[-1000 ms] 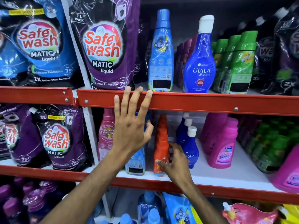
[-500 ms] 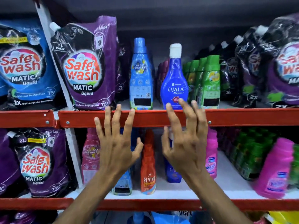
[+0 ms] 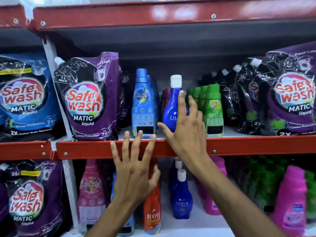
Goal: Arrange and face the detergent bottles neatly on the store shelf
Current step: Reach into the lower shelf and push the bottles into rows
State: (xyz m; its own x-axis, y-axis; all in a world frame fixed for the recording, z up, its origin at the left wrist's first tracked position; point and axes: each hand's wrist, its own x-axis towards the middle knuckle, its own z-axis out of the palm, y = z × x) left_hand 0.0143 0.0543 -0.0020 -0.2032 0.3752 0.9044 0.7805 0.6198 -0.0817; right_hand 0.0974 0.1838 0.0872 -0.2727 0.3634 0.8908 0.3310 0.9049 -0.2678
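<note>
On the middle shelf a dark blue Ujala bottle (image 3: 172, 106) with a white cap stands between a light blue softener bottle (image 3: 143, 103) and a row of green bottles (image 3: 212, 108). My right hand (image 3: 185, 129) is spread open in front of the Ujala bottle, fingers against its right side, thumb reaching under its left. My left hand (image 3: 135, 170) is open, its fingertips over the red shelf rail (image 3: 85, 149) just below the light blue bottle. Neither hand holds anything.
Purple Safe Wash pouches (image 3: 87, 100) and blue ones (image 3: 25, 98) fill the left, more pouches (image 3: 290, 96) the right. On the shelf below stand a pink bottle (image 3: 91, 190), an orange Revive bottle (image 3: 152, 212), small Ujala bottles (image 3: 182, 199) and pink bottles (image 3: 292, 202).
My view has tilted up toward the middle shelf. My right hand has risen from the lower shelf to the Ujala bottle on the middle one. My left hand stays open at the rail.
</note>
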